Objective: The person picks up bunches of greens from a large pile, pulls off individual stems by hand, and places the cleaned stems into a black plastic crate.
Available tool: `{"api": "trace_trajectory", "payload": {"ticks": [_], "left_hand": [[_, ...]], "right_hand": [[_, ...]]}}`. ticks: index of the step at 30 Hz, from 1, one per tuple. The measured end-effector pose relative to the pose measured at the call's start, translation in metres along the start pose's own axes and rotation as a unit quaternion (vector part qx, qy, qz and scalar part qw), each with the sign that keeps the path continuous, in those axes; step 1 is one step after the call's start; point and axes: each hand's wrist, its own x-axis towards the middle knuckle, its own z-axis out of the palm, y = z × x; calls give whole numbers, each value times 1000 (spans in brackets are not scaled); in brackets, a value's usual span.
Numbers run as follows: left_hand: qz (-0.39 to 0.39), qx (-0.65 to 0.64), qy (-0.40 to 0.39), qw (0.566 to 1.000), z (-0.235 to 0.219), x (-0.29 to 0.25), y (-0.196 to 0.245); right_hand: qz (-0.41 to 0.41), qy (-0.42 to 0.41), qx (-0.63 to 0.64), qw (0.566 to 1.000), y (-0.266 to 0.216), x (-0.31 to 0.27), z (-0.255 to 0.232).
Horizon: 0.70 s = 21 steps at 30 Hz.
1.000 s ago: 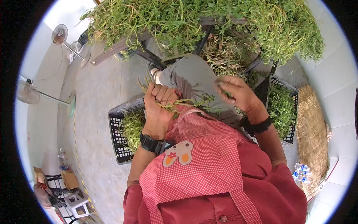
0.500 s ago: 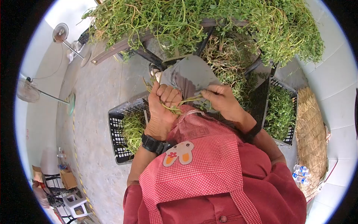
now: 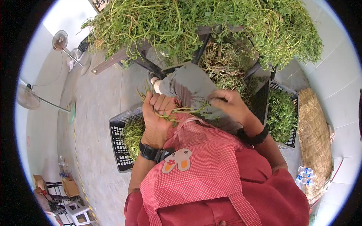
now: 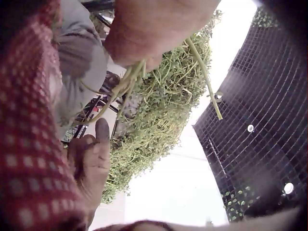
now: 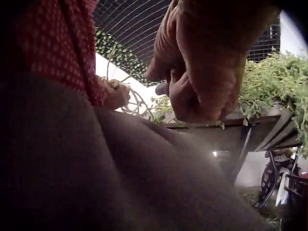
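In the head view my left hand (image 3: 158, 116) grips a small bunch of green stems (image 3: 184, 110) in front of the apron. Their leafy ends (image 3: 205, 107) trail toward the right hand; cut ends stick up past the left thumb. The left wrist view has the stems (image 4: 126, 84) hanging out below that fist. My right hand (image 3: 230, 105) is over the grey trouser leg, close beside the leafy ends. Curled fingers of the right hand (image 5: 202, 82) show in the right wrist view, with no stem visible between them.
A table heaped with leafy greens (image 3: 181, 26) stands ahead, with a pile of stalks (image 3: 226, 67) beneath. Black crates hold greens at the left (image 3: 117, 150) and right (image 3: 292, 139). A straw roll (image 3: 315, 143) and water bottles (image 3: 304, 176) lie at right; standing fans (image 3: 60, 39) are at left.
My right hand came in to pinch the stems near the left fist half a second ago, then moved off to the right. The left hand keeps its grip and has shifted slightly left.
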Motion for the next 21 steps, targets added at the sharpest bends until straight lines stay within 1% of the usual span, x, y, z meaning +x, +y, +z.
{"api": "trace_trajectory", "payload": {"ticks": [1, 2, 3, 4, 5, 6, 7, 8, 10, 11, 12, 13, 14, 16, 17, 19, 21], "left_hand": [[-1, 1, -2, 1000, 1, 1, 1], [5, 6, 7, 1000, 0, 1, 2], [10, 11, 18, 1000, -1, 0, 2], [9, 12, 17, 1000, -1, 1, 2], [8, -1, -5, 1000, -2, 1, 3], [7, -15, -26, 1000, -4, 2, 4], [10, -17, -25, 1000, -7, 2, 7], [14, -15, -36, 999, -10, 2, 14], [18, -14, -46, 999, -10, -1, 16], [27, -25, -17, 999, -8, -2, 15], [35, -36, 10, 999, -6, -1, 14], [34, -36, 9, 999, -6, 0, 13], [35, -35, 13, 999, -8, 0, 12], [37, -34, 18, 999, -9, 0, 12], [43, -32, 19, 998, -10, 1, 12], [48, -29, 21, 998, -12, 1, 12], [41, -21, -4, 999, -16, 1, 12]], "right_hand": [[-12, -25, -95, 995, -6, 1, 3], [-22, -51, -189, 980, -10, 1, 8], [-31, -77, -280, 956, -12, 1, 13], [-168, -36, -270, 947, 5, 6, 24], [-169, -36, -271, 947, 15, 9, 21], [-169, -72, -289, 940, 15, 12, 21], [-168, -111, -306, 931, 15, 13, 20], [-168, -115, -305, 930, 13, 14, 17], [-100, -162, -205, 960, 8, 12, 5], [-99, -162, -204, 960, 7, 10, 3], [-81, -171, -205, 960, 6, 9, 1], [-61, -181, -205, 960, 5, 9, -1], [-61, -181, -206, 960, 7, 8, -2], [-36, -164, -145, 975, 9, 6, 0], [-35, -165, -144, 975, 8, 5, 0], [99, -143, -121, 977, -6, 3, 3], [87, -139, -138, 977, -2, 3, 3]]}}
